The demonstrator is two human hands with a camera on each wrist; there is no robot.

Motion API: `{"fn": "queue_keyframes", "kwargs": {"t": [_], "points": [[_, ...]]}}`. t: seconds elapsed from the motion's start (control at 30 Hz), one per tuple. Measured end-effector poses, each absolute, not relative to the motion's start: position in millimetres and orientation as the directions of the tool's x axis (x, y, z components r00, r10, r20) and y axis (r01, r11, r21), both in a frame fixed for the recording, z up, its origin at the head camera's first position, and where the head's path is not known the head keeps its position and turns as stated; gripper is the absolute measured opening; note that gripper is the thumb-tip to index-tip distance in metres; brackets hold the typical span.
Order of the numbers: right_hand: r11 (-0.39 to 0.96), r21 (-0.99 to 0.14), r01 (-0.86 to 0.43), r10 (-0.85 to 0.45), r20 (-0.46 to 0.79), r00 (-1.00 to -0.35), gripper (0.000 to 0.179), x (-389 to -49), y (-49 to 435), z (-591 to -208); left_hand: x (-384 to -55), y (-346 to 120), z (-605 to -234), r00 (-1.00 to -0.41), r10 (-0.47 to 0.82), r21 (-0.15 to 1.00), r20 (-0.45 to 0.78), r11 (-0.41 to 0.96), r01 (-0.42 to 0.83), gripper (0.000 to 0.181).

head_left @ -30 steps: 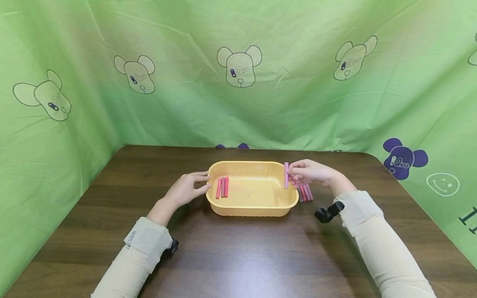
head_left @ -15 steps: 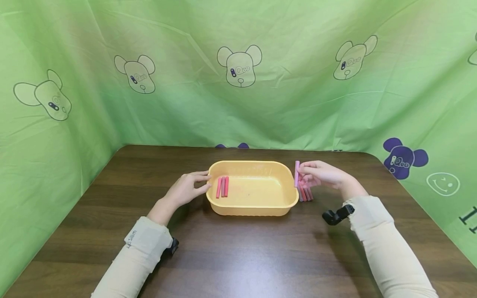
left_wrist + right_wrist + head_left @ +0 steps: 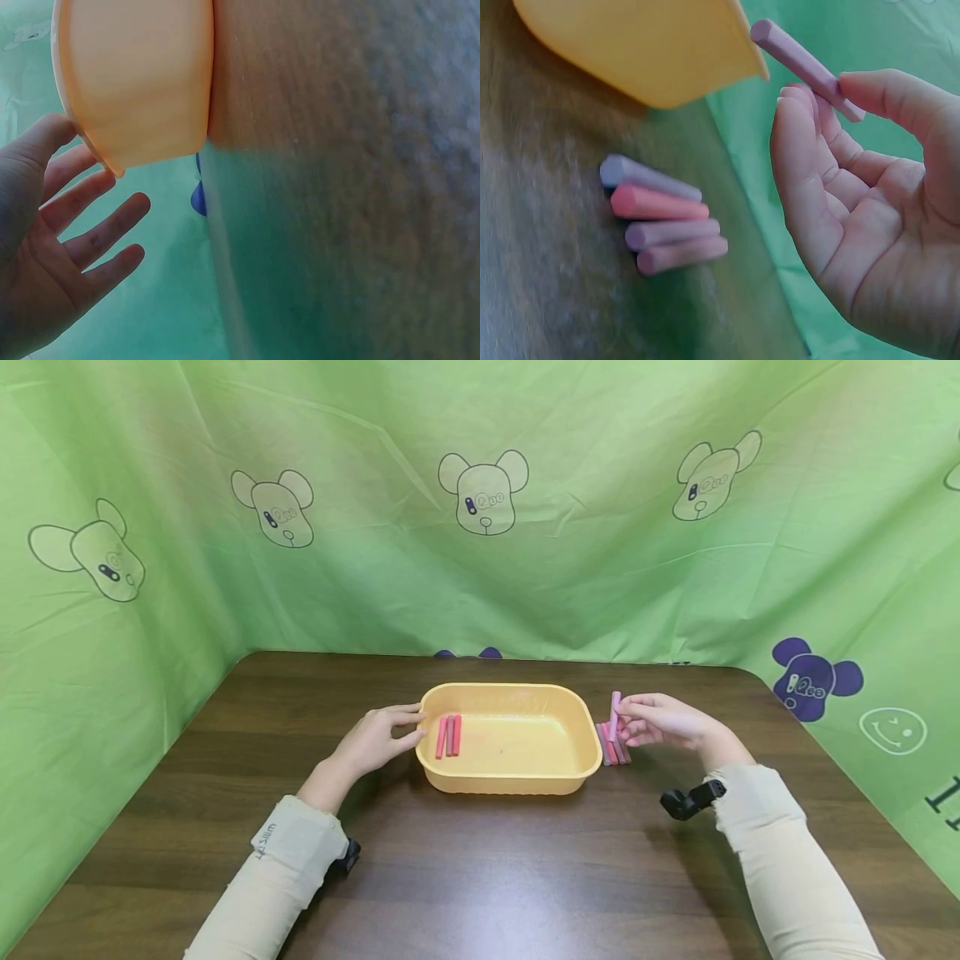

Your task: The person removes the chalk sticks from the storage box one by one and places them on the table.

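Observation:
My right hand [image 3: 656, 722] pinches a light purple chalk stick [image 3: 615, 710] between thumb and fingertips, above several chalk sticks [image 3: 660, 210] lying side by side on the table. Those are pink, red and purplish, just right of a yellow plastic basin [image 3: 517, 785]. In the right wrist view the pinched chalk stick [image 3: 799, 60] slants, held near one end. At the basin's left end my left hand [image 3: 375, 739] touches the rim, its fingers loosely extended and spread. Three red and pinkish chalk sticks [image 3: 449, 737] lie inside the basin at its left.
All of this is on a dark brown wooden table [image 3: 480, 868]. A green cloth [image 3: 570, 577] printed with bear heads hangs behind and at both sides. Small black cameras sit on both wrists, the right one [image 3: 693, 799] jutting toward the table.
Carrying the purple chalk stick, my right hand has moved right, from over the basin's right end to above the chalk sticks beside it. My left hand and the basin stay put.

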State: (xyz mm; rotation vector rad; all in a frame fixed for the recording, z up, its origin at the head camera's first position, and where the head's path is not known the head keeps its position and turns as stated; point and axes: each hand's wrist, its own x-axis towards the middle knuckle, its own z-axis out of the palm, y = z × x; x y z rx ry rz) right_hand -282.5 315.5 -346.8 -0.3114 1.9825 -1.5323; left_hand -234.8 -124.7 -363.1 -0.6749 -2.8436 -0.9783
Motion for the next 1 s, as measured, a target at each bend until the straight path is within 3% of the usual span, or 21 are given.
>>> {"fn": "queue_keyframes", "kwargs": {"t": [1.0], "points": [[0.446, -0.867, 0.221, -0.422, -0.422, -0.803, 0.016, -288.8, 356.3, -373.0, -234.7, -125.0, -363.3, -0.903, 0.384, 0.573, 0.191, 0.703, 0.420, 0.038]]}}
